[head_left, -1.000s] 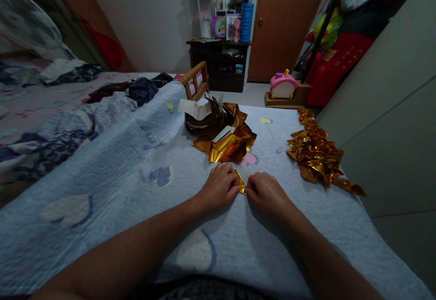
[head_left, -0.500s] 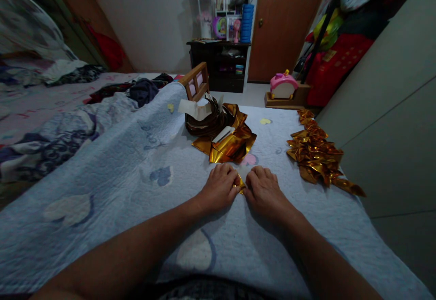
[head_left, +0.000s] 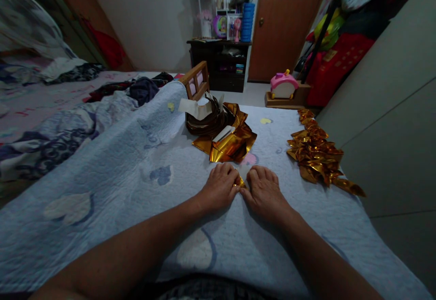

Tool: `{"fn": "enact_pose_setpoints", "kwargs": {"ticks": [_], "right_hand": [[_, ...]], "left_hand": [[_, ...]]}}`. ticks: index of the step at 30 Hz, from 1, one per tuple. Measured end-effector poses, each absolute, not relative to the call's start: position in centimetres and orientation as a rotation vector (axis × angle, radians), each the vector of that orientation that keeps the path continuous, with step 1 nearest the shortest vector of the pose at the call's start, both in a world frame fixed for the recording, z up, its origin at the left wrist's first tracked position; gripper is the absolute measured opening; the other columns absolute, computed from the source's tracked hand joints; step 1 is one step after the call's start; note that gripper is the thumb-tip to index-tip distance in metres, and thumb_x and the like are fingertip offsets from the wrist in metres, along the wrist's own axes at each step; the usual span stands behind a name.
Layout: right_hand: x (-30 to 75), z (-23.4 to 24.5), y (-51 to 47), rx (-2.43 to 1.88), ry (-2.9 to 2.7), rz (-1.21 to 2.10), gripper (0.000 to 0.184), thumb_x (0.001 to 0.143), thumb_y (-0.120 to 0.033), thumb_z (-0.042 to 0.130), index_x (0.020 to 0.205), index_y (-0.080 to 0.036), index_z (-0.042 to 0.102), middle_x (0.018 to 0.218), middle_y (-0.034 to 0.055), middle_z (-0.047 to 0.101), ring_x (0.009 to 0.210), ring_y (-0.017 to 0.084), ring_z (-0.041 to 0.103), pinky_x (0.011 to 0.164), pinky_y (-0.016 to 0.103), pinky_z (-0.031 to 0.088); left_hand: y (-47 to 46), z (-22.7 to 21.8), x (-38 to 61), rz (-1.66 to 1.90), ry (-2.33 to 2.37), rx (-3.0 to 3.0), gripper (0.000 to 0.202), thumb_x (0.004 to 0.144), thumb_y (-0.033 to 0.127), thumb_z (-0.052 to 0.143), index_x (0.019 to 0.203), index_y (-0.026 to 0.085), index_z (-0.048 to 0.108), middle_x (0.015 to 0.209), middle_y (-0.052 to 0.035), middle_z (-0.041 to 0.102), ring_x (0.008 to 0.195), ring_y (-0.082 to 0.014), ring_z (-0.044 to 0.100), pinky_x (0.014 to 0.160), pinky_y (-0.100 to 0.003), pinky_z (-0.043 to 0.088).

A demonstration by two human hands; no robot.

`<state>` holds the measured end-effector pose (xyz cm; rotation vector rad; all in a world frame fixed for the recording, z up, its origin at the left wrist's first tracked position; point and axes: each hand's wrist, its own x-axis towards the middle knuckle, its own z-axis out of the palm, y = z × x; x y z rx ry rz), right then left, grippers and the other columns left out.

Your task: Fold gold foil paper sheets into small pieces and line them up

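Both hands rest low on the quilt, close together, over a small piece of gold foil paper (head_left: pixel 241 182). My left hand (head_left: pixel 221 184) has its fingers curled down on the paper's left side. My right hand (head_left: pixel 264 188) grips the other side, its thumb reaching toward the left thumb. Most of the paper is hidden beneath the fingers. Just beyond the hands lies a pile of gold foil sheets (head_left: pixel 231 145), beside a dark rolled stack of sheets (head_left: pixel 207 122) with white paper on top. Folded gold foil pieces (head_left: pixel 316 154) form a heap on the right.
A light blue quilt (head_left: pixel 129 209) with heart shapes covers the surface. Behind it are a wooden bed rail (head_left: pixel 195 82), a dark shelf unit (head_left: pixel 218 68) and a pink toy (head_left: pixel 284 84). Pale cabinet doors (head_left: pixel 395 132) stand along the right edge.
My right thumb has shifted left, nearer to my left thumb, and less of the gold foil paper shows between the hands. The foil piles have stayed in place.
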<state>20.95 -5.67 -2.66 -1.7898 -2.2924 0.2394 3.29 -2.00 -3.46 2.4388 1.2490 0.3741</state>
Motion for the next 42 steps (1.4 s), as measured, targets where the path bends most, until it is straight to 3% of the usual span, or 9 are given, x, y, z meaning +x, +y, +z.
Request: {"fn": "enact_pose_setpoints", "kwargs": {"ticks": [17, 21, 25, 29, 32, 35, 39, 42], "right_hand": [[23.5, -3.7, -5.3, -1.632, -2.365, 0.422, 0.044, 0.089, -0.026, 0.058, 0.133, -0.025, 0.053, 0.143, 0.0122, 0.05, 0.137, 0.029, 0.039, 0.113, 0.049, 0.03], [23.9, -3.0, -5.0, -1.599, -2.349, 0.515, 0.047, 0.086, -0.019, 0.055, 0.132, -0.022, 0.051, 0.141, 0.0129, 0.051, 0.136, 0.028, 0.04, 0.114, 0.047, 0.029], [24.2, -1.6, -4.7, -1.628, -2.241, 0.704, 0.048, 0.078, -0.012, 0.049, 0.127, -0.015, 0.05, 0.128, 0.0146, 0.057, 0.124, 0.027, 0.048, 0.109, 0.043, 0.035], [24.1, -1.2, -4.4, -1.656, -2.121, 0.737, 0.045, 0.084, -0.024, 0.05, 0.128, -0.015, 0.049, 0.127, 0.0153, 0.057, 0.119, 0.029, 0.05, 0.104, 0.043, 0.038], [23.5, -1.9, -4.3, -1.626, -2.097, 0.684, 0.072, 0.08, -0.037, 0.065, 0.144, -0.014, 0.039, 0.135, 0.0181, 0.054, 0.126, 0.034, 0.047, 0.108, 0.048, 0.034], [22.9, -2.8, -4.2, -1.607, -2.068, 0.641, 0.098, 0.072, -0.031, 0.074, 0.155, -0.015, 0.024, 0.135, 0.0183, 0.057, 0.123, 0.035, 0.049, 0.106, 0.05, 0.035], [22.6, -3.1, -4.0, -1.582, -2.03, 0.7, 0.101, 0.068, -0.023, 0.076, 0.156, -0.019, 0.027, 0.126, 0.0157, 0.063, 0.113, 0.034, 0.055, 0.099, 0.05, 0.04], [22.5, -2.9, -4.0, -1.499, -1.946, 0.844, 0.095, 0.071, -0.019, 0.072, 0.155, -0.023, 0.028, 0.123, 0.0135, 0.065, 0.105, 0.03, 0.061, 0.091, 0.043, 0.046]], "left_hand": [[-2.1, -3.1, 3.2, 0.392, 1.265, 2.402, 0.01, 0.088, 0.023, 0.062, 0.098, 0.023, 0.06, 0.112, -0.006, 0.053, 0.107, -0.0263, 0.047, 0.097, -0.043, 0.041], [-2.0, -3.1, 3.2, 0.44, 1.279, 2.375, 0.027, 0.086, 0.024, 0.065, 0.112, 0.022, 0.057, 0.12, -0.008, 0.052, 0.114, -0.0281, 0.046, 0.101, -0.044, 0.04], [-1.9, -3.1, 3.0, 0.456, 1.203, 2.367, 0.041, 0.086, 0.022, 0.064, 0.125, 0.022, 0.051, 0.128, -0.0092, 0.054, 0.12, -0.0294, 0.045, 0.105, -0.047, 0.038], [-1.7, -3.1, 2.7, 0.546, 1.141, 2.33, 0.053, 0.084, 0.02, 0.064, 0.133, 0.023, 0.046, 0.129, -0.0105, 0.052, 0.121, -0.0297, 0.046, 0.106, -0.048, 0.039], [-1.8, -3.2, 2.6, 0.647, 1.047, 2.303, 0.062, 0.083, 0.017, 0.064, 0.139, 0.023, 0.039, 0.129, -0.0113, 0.047, 0.122, -0.0284, 0.045, 0.109, -0.047, 0.04], [-2.0, -3.4, 2.5, 0.712, 0.978, 2.27, 0.074, 0.083, 0.013, 0.063, 0.147, 0.027, 0.029, 0.131, -0.0103, 0.041, 0.125, -0.0269, 0.045, 0.11, -0.046, 0.043], [-2.2, -3.9, 2.6, 0.741, 0.974, 2.221, 0.086, 0.082, 0.011, 0.061, 0.153, 0.036, 0.018, 0.138, -0.0092, 0.031, 0.12, -0.0264, 0.05, 0.099, -0.046, 0.053], [-2.4, -3.9, 2.7, 0.794, 0.944, 2.204, 0.092, 0.08, 0.008, 0.063, 0.154, 0.039, 0.016, 0.142, -0.0093, 0.028, 0.12, -0.0266, 0.052, 0.096, -0.045, 0.055]]}}
